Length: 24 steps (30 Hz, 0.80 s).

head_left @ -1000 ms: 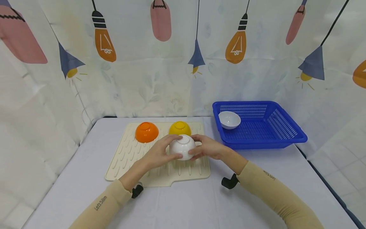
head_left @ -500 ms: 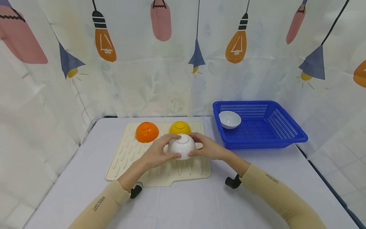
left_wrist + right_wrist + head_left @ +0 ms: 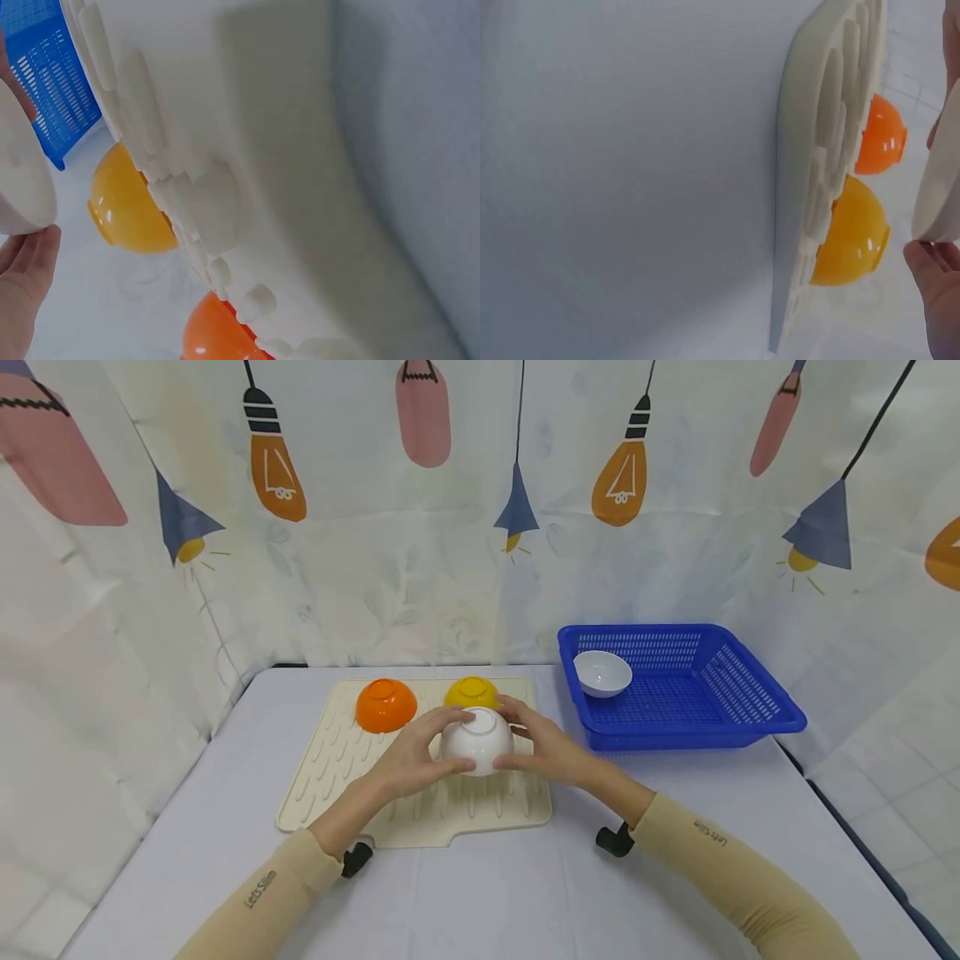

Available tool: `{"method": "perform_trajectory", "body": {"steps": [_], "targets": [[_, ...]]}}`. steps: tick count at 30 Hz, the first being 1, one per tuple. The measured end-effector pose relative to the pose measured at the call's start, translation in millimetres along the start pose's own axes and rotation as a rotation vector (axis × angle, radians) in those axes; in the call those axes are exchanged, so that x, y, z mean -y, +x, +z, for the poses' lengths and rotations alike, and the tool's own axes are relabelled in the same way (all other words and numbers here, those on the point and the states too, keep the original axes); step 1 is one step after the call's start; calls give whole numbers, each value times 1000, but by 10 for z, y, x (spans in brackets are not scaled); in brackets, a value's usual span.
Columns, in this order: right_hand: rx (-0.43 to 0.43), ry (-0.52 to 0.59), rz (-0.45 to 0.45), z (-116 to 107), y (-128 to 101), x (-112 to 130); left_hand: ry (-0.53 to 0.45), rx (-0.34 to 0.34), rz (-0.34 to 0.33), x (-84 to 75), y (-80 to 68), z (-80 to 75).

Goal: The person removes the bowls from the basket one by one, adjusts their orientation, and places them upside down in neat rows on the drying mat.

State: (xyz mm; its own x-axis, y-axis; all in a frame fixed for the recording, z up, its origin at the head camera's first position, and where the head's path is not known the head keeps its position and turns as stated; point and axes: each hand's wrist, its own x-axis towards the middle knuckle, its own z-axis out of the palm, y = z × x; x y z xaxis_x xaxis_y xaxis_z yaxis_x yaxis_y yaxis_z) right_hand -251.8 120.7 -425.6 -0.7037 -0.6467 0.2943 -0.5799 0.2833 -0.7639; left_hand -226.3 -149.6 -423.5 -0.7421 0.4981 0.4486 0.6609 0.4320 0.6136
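Observation:
A white bowl point(image 3: 478, 745) is held bottom up between both hands, above the near right part of a cream ribbed drying mat point(image 3: 337, 793). My left hand point(image 3: 420, 753) grips its left side, thumb on the near side and fingers toward the base. On the opposite side my right hand point(image 3: 543, 745) holds it, thumb at the near rim. The left wrist view shows a gap between the white bowl point(image 3: 22, 172) and the mat point(image 3: 180, 90). Behind it a yellow bowl point(image 3: 471, 692) rests upside down on the mat, partly covered. An orange bowl point(image 3: 386, 706) lies upside down to its left.
At the back right stands a blue plastic basket point(image 3: 690, 739) with perforated walls. Inside its left end sits another white bowl point(image 3: 602, 674), right side up. A white cloth point(image 3: 480, 902) covers the table, and a printed curtain point(image 3: 450, 585) hangs behind it.
The right hand has shifted its fingers on the white bowl, its thumb now along the near side. The white bowl has risen very slightly; the left hand keeps its hold.

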Motion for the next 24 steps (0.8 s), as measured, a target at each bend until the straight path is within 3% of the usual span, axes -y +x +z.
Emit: {"method": "perform_trajectory", "body": {"steps": [5, 10, 24], "targets": [[-3, -63, -85, 17, -15, -4, 18, -11, -18, 5, -2, -5], [-1, -197, -156, 34, -7, -11, 24, -13, -39, 6, -10, -27], [23, -219, -147, 174, 138, -7, -19, 16, -117, 93, -96, -161]]}}
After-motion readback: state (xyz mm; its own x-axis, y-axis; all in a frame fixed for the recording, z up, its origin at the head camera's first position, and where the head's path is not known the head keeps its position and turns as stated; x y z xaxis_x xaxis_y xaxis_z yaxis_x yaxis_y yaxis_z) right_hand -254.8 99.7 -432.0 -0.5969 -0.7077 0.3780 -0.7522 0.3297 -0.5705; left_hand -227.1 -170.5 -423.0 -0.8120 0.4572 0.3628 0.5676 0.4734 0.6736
